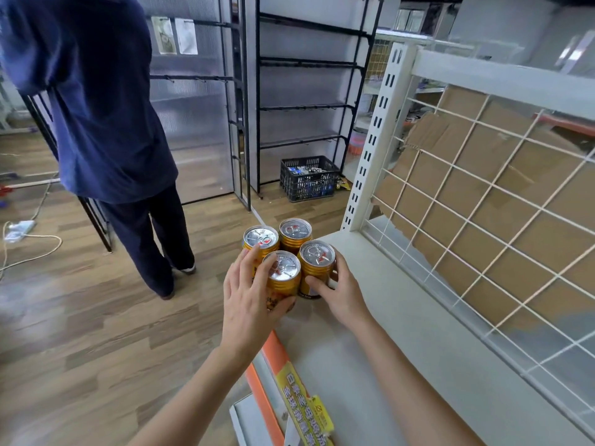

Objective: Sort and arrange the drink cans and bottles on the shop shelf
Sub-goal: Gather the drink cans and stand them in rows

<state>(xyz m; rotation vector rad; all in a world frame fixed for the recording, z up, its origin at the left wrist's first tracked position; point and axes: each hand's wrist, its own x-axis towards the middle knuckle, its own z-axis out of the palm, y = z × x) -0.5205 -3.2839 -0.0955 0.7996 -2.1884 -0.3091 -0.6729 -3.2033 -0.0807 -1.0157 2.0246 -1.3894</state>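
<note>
Head view. Item: four gold cans (295,235), upright, clustered touching at the end of the white shelf (370,349). My left hand (248,304): fingers curled round the near-left can (281,272). My right hand (341,294): fingers and thumb clamped on the near-right can (317,257). Beyond: black crate (309,178) on the floor (96,317); person in dark blue (106,123), standing.

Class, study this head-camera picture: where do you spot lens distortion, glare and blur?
Head view: the wide lens bows the white post and wire grid; head view again, glare sits on the can tops and the floor at left; same view, the yellow label at the bottom edge is soft, the centre sharp.
</note>
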